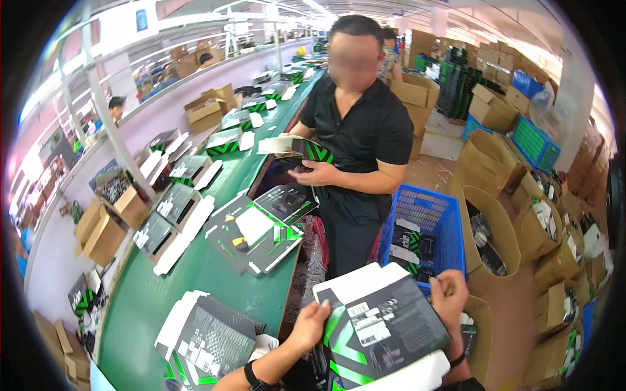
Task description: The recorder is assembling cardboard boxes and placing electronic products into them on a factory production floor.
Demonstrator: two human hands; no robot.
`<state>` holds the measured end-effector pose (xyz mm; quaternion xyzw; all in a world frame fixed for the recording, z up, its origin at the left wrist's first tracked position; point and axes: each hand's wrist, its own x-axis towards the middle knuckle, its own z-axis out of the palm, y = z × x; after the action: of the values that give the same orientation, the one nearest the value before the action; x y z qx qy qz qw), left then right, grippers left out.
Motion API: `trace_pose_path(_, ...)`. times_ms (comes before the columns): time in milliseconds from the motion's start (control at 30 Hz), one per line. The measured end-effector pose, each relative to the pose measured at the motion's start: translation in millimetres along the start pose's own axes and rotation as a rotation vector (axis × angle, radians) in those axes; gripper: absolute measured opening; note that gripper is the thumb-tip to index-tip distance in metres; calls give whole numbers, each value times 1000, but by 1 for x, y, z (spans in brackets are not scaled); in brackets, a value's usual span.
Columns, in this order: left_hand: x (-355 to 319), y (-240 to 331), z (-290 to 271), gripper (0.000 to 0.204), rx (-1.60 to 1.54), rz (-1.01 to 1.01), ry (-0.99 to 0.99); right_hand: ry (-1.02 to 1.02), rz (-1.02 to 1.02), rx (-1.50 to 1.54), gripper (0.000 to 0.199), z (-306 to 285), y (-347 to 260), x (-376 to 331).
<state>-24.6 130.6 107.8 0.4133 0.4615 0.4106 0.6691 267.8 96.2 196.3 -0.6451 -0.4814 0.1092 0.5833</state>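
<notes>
The person holds a flat black retail box with green chevron markings and a white label (pixel 381 326) in front of the body, off the near end of the green desk (pixel 195 274). The left hand (pixel 312 326) presses its fingers against the box's left edge, closed on it. The right hand (pixel 450 294) pinches the upper right corner, fingers curled onto it. So the box hangs between two edge grips, over the gap beside the desk and just in front of a blue plastic crate (pixel 424 215) of similar boxes.

With only edges pinched and the white flap at the near end loose, the box could tilt or slip out and drop to the floor or into the crate, and whatever sits inside could spill. The second open box (pixel 208 339) lies close to the left forearm on the desk and could be nudged off its corner.

Opposite stands a co-worker in a black shirt (pixel 358 130), holding another green-marked box (pixel 306 153). Whether the held box is full cannot be told; its lower end is cut off by the frame, and the small parts on the open trays (pixel 254 231) farther up the desk are hard to make out.
</notes>
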Motion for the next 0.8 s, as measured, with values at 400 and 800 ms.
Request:
trace_pose_path(400, -39, 16, 34, 26, 598, 363, -294, -1130, -280, -331, 54, 14, 19, -54)
trace_pose_path(800, -36, 22, 31, 83, 984, 767, -24, -499, -485, -709, 50, 2, 13, -16)
